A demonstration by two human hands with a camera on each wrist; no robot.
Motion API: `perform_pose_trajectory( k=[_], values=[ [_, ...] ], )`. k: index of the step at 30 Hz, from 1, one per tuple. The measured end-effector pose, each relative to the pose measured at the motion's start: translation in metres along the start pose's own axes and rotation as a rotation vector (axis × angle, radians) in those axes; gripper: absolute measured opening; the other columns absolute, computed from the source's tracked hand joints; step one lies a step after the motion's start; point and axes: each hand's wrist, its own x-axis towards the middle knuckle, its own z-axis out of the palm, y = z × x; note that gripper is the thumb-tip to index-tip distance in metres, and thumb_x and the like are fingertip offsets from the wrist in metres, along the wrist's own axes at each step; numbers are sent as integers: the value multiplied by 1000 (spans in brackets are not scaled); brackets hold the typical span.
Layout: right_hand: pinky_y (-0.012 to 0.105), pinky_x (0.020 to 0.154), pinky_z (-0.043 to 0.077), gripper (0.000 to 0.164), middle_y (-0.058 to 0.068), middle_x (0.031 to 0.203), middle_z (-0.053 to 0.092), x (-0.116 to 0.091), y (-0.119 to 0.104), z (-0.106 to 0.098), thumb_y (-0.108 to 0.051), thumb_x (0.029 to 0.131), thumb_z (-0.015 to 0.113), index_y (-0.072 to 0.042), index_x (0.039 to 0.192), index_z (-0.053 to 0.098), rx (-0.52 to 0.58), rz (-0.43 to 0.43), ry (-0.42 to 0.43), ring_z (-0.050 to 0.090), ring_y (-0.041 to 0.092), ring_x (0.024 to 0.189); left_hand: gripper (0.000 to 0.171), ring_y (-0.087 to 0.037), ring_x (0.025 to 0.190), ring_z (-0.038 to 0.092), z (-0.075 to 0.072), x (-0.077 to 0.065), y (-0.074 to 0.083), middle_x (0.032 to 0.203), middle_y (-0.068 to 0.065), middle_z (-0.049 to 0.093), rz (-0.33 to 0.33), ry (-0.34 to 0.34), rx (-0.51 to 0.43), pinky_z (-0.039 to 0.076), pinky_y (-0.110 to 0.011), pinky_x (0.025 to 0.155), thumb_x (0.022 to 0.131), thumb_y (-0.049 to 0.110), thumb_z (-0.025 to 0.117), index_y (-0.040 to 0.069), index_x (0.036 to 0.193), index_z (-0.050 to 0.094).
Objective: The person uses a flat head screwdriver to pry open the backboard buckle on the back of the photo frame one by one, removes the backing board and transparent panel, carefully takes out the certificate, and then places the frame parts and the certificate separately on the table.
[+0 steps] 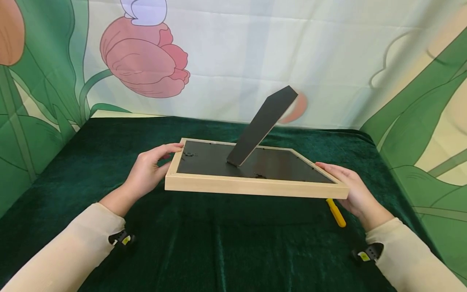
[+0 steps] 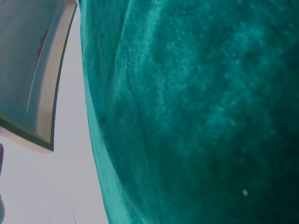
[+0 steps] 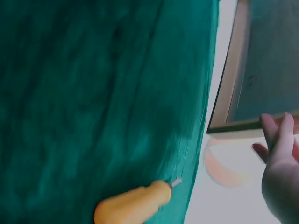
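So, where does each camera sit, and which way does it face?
Head: on the head, facing forward and down at the frame; left hand, right hand, sleeves.
Left wrist: on that wrist, facing cloth and frame; a sliver of fingers.
Right wrist: on that wrist, facing cloth and frame; right hand.
Head and right wrist share the yellow-handled tool.

Readable texts, labels, brands, numbers, signs: none. Entries, by surface:
Left wrist device: small yellow-green patch; any marking too small to read.
Right wrist device: like patch, likewise unreadable.
Frame: backing and wooden edge, nothing legible; reddish marks on the face in the left wrist view, too indistinct to read.
Screwdriver: yellow handle, nothing legible.
Backdrop: printed plant motifs, nothing legible.
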Motion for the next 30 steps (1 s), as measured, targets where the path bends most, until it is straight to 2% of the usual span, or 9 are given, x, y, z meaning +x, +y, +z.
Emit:
perform_pose_trajectory(
  k=[3,8,10,13,15,17,20,25,30],
  values=[
    [30,75,53,21,-1,107,63,-1,-4,1,-24,96,53,-19,112,66,159,101,24,67,16,86,42,-28,107,59,1,0,1,123,-10,60,17,5,-1,50,-46,82,76,-5,71,7,115,61],
    [32,75,53,21,6,105,65,-1,-8,3,-22,97,50,-16,109,66,285,164,-33,67,19,88,44,-29,110,57,0,-2,3,125,-11,59,5,20,-27,50,-47,83,75,-7,71,6,116,61],
    [31,75,53,22,7,104,65,-1,-9,3,-22,97,50,-12,112,63,289,183,-38,67,19,88,45,-30,111,56,-1,-2,4,125,-12,58,1,28,-35,50,-48,83,76,-7,71,5,117,61],
    [29,75,53,39,8,100,66,-2,-12,4,-25,97,51,-2,129,45,258,216,-11,67,18,87,47,-30,112,56,-1,-3,5,127,-12,57,-9,39,-51,50,-47,82,76,-9,70,5,119,60],
    [29,74,53,43,8,99,66,-3,-12,3,-25,97,50,-1,130,39,236,233,-12,67,17,86,47,-31,113,55,-2,-3,5,129,-12,55,-12,47,-60,50,-47,81,75,-10,70,5,119,60],
    [29,74,54,38,8,102,65,-3,-12,1,-25,98,48,-3,129,45,208,246,-40,67,18,86,47,-32,114,55,-2,-2,5,131,-12,54,-20,52,-73,50,-48,81,75,-10,70,5,118,61],
    [34,75,54,22,6,106,65,-3,-11,-1,-23,99,47,-16,110,64,191,263,-83,66,21,88,47,-31,110,58,-3,-2,5,131,-12,54,-38,60,-83,50,-45,81,76,-9,69,5,120,61],
    [37,74,54,22,4,105,67,-2,-10,-2,-22,98,49,-21,104,70,192,267,-69,67,22,88,52,-28,95,65,-2,-1,6,126,-14,56,-119,41,-111,51,-31,75,80,-5,66,7,129,56],
    [37,74,54,23,3,106,67,-3,-10,-3,-20,98,48,-20,104,70,212,267,-69,67,22,89,46,-26,98,64,-4,1,10,130,-14,53,-272,-39,-253,51,-19,71,89,3,59,9,134,51]
  ],
)
